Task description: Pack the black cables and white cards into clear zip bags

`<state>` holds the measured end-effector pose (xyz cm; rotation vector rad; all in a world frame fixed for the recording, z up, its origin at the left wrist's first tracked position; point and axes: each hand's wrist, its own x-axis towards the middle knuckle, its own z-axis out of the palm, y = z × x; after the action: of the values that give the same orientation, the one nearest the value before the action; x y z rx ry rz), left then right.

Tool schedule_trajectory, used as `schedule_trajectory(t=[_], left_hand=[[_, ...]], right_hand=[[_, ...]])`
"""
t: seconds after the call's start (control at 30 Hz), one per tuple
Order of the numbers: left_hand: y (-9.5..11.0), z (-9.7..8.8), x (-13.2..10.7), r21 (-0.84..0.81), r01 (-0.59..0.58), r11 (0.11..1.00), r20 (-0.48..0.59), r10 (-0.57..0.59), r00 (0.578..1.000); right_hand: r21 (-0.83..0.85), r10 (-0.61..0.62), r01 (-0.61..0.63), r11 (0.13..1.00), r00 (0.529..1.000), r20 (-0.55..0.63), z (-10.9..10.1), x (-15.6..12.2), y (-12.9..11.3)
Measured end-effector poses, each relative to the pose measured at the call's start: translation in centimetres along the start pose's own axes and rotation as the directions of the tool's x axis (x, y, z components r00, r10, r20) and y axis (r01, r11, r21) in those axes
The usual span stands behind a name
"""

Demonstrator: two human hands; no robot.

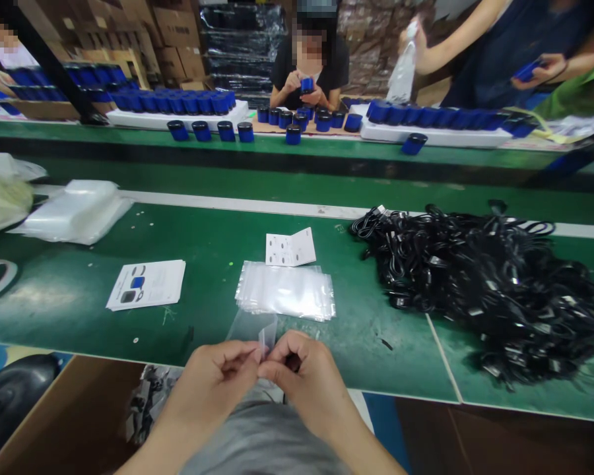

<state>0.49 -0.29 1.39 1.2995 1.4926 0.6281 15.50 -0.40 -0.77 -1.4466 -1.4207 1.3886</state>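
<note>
Fingers of the left hand and right hand are pinching a clear plastic bag by an edge, tips close together. It is spreading over the near side of the green worktop, just on the person's side of a stack of flat clear bags. Its sheer film is probably handling as nearly weightless, limp and slippery, layers perhaps clinging together; fingertip pinches at the rim are looking surest, while hard tugging would be risking a tear.
</note>
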Motion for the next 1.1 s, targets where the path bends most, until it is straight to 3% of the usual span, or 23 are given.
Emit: schedule_trajectory(t=[0.5, 0.8, 0.93, 1.03, 1.1], left_hand=[[0.5, 0.4, -0.2, -0.037, 0.056, 0.998, -0.044, -0.058, 0.997], [0.4, 0.0, 0.3, 0.023, 0.017, 1.000, 0.098, -0.019, 0.995], [0.7, 0.2, 0.1, 0.061, -0.019, 0.998, 0.042, 0.016, 0.999], [0.7, 0.5, 0.0, 0.157, -0.104, 0.982, -0.014, 0.107, 0.994], [0.6, 0.7, -0.1, 0.203, -0.145, 0.968, -0.038, 0.156, 0.987]], right_hand=[[-0.004, -0.013, 0.013, 1.000, 1.000, 0.015, -0.5, 0.0, 0.2], [-0.075, -0.039, 0.039, 0.996, 0.999, 0.003, -0.6, -0.2, -0.2], [-0.180, -0.216, 0.195, 0.964, 0.970, -0.107, -0.1, -0.9, 0.0], [-0.398, -0.428, 0.334, 0.854, 0.887, -0.175, 0.4, -1.3, 0.4], [-0.529, -0.508, 0.359, 0.769, 0.845, -0.165, 0.8, -1.4, 0.5]])
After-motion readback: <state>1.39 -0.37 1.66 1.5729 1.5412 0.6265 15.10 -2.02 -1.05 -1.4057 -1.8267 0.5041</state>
